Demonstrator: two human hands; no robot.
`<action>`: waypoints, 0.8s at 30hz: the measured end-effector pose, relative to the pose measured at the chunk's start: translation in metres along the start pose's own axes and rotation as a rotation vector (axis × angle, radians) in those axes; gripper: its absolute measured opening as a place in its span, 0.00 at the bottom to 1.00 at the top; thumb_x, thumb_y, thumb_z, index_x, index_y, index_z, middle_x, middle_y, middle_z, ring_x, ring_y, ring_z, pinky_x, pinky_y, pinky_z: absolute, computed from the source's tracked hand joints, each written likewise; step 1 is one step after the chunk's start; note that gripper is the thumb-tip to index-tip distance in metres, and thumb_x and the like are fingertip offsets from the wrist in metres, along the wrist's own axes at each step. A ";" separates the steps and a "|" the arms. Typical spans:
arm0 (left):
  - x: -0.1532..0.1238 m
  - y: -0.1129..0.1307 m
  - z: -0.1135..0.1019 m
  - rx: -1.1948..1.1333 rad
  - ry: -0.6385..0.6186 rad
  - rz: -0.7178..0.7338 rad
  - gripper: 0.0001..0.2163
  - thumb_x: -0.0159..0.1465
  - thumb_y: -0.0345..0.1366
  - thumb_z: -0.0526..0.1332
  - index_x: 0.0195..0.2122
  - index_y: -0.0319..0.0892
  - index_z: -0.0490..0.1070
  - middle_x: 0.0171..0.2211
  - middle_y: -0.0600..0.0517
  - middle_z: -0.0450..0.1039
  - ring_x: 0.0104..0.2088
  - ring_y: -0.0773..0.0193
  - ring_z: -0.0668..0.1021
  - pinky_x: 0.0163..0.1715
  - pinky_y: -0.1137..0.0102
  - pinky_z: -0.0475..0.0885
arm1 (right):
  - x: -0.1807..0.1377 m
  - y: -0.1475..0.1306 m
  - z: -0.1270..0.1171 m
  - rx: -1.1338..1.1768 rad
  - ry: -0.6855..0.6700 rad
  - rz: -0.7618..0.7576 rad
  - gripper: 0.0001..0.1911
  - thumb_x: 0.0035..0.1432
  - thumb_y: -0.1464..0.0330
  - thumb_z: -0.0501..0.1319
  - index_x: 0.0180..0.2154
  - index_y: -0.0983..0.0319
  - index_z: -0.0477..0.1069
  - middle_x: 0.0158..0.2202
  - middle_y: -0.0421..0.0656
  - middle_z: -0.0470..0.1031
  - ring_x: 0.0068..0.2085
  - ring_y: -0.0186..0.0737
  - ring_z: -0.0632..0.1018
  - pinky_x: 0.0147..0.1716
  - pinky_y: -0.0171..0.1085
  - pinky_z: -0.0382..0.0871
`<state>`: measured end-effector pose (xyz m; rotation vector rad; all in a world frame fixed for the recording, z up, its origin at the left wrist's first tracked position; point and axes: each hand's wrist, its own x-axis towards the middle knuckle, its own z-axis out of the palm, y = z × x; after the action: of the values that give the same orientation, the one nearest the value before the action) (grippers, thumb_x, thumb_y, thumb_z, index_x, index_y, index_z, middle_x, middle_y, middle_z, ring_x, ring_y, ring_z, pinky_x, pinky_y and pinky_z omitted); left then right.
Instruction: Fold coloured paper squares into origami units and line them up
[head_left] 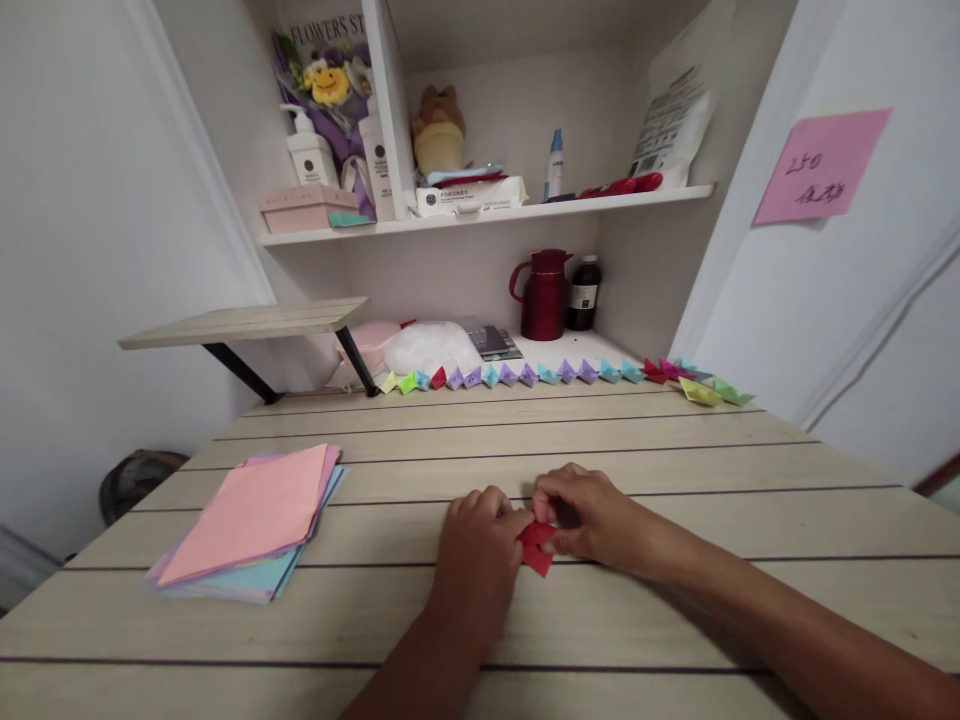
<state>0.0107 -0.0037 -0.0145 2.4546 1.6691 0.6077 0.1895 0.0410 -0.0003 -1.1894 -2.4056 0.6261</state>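
Observation:
A small folded red paper is between my two hands, low over the middle of the wooden table. My left hand is closed on its left side, thumb and curled fingers at the edge. From the right, my right hand pinches the same paper between thumb and fingertips. The fingers cover part of the folds. To the left lies a loose stack of square paper sheets, pink on top with purple and blue edges below.
A row of small folded paper boats lines the table's back edge, with a yellow boat at its right end. Behind stand a red thermos jug and a dark bottle. A raised wooden shelf stands at the back left.

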 end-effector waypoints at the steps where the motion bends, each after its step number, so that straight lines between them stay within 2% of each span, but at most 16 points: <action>1: -0.001 0.000 0.000 0.040 -0.006 0.012 0.14 0.58 0.26 0.58 0.41 0.51 0.76 0.38 0.50 0.71 0.39 0.58 0.71 0.39 0.63 0.62 | -0.001 0.003 -0.005 -0.006 -0.029 -0.019 0.10 0.42 0.71 0.67 0.30 0.56 0.71 0.32 0.37 0.74 0.39 0.43 0.71 0.39 0.38 0.59; 3: -0.002 0.001 -0.001 0.101 0.005 0.029 0.13 0.61 0.26 0.57 0.40 0.51 0.76 0.38 0.50 0.72 0.38 0.58 0.71 0.38 0.63 0.62 | -0.004 0.007 -0.014 -0.006 -0.068 -0.054 0.14 0.41 0.68 0.70 0.34 0.54 0.73 0.36 0.38 0.75 0.43 0.45 0.71 0.43 0.40 0.59; 5: -0.005 0.003 -0.003 0.146 0.022 0.045 0.13 0.63 0.27 0.55 0.40 0.50 0.76 0.40 0.48 0.72 0.38 0.57 0.71 0.37 0.63 0.62 | -0.005 0.011 -0.020 0.022 -0.090 -0.092 0.14 0.45 0.65 0.69 0.37 0.52 0.75 0.38 0.39 0.76 0.45 0.46 0.71 0.46 0.42 0.58; 7: -0.007 0.006 -0.005 0.194 0.013 0.069 0.13 0.64 0.28 0.53 0.41 0.49 0.76 0.42 0.47 0.73 0.39 0.55 0.71 0.37 0.62 0.62 | -0.005 0.012 -0.021 0.057 -0.104 -0.122 0.08 0.53 0.63 0.64 0.38 0.52 0.76 0.38 0.40 0.76 0.45 0.45 0.71 0.47 0.42 0.58; 9: -0.010 0.009 -0.005 0.244 -0.015 0.086 0.14 0.66 0.28 0.51 0.43 0.48 0.75 0.43 0.45 0.73 0.40 0.53 0.70 0.36 0.60 0.61 | -0.003 0.011 -0.017 0.055 -0.091 -0.103 0.07 0.59 0.64 0.59 0.36 0.53 0.76 0.36 0.39 0.77 0.43 0.44 0.72 0.46 0.43 0.58; 11: -0.012 0.011 -0.004 0.281 -0.042 0.090 0.16 0.66 0.28 0.49 0.47 0.46 0.73 0.43 0.43 0.74 0.41 0.51 0.70 0.36 0.60 0.61 | 0.000 0.007 -0.010 -0.007 -0.041 -0.031 0.05 0.57 0.65 0.60 0.32 0.54 0.75 0.34 0.40 0.77 0.42 0.45 0.71 0.44 0.43 0.58; 13: -0.013 0.011 -0.002 0.290 -0.060 0.083 0.17 0.66 0.28 0.48 0.51 0.45 0.71 0.43 0.42 0.74 0.42 0.50 0.70 0.36 0.59 0.62 | 0.002 0.003 -0.003 -0.080 0.014 0.034 0.02 0.51 0.65 0.64 0.29 0.56 0.73 0.34 0.40 0.76 0.42 0.46 0.71 0.43 0.44 0.58; 14: -0.013 0.011 -0.002 0.280 -0.064 0.076 0.17 0.66 0.28 0.49 0.52 0.44 0.70 0.44 0.42 0.74 0.42 0.49 0.70 0.37 0.59 0.62 | 0.002 0.001 0.000 -0.104 0.029 0.051 0.03 0.49 0.65 0.66 0.28 0.56 0.72 0.34 0.40 0.75 0.42 0.46 0.71 0.43 0.44 0.58; 18: -0.013 0.010 -0.008 0.141 -0.033 0.013 0.15 0.64 0.27 0.51 0.49 0.46 0.70 0.46 0.46 0.73 0.44 0.52 0.71 0.41 0.60 0.62 | 0.001 -0.004 0.003 -0.135 0.041 0.057 0.06 0.47 0.66 0.67 0.28 0.56 0.71 0.36 0.40 0.74 0.43 0.46 0.70 0.44 0.45 0.56; 24: -0.012 0.009 -0.014 0.019 0.032 -0.144 0.14 0.57 0.23 0.52 0.42 0.42 0.66 0.41 0.46 0.72 0.42 0.54 0.72 0.42 0.62 0.64 | 0.001 -0.003 0.001 -0.128 0.022 0.046 0.07 0.49 0.65 0.66 0.31 0.56 0.70 0.38 0.40 0.74 0.44 0.47 0.70 0.43 0.44 0.56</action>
<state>0.0096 -0.0197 -0.0024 2.3232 1.8519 0.6174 0.1868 0.0397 0.0011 -1.2993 -2.4373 0.4760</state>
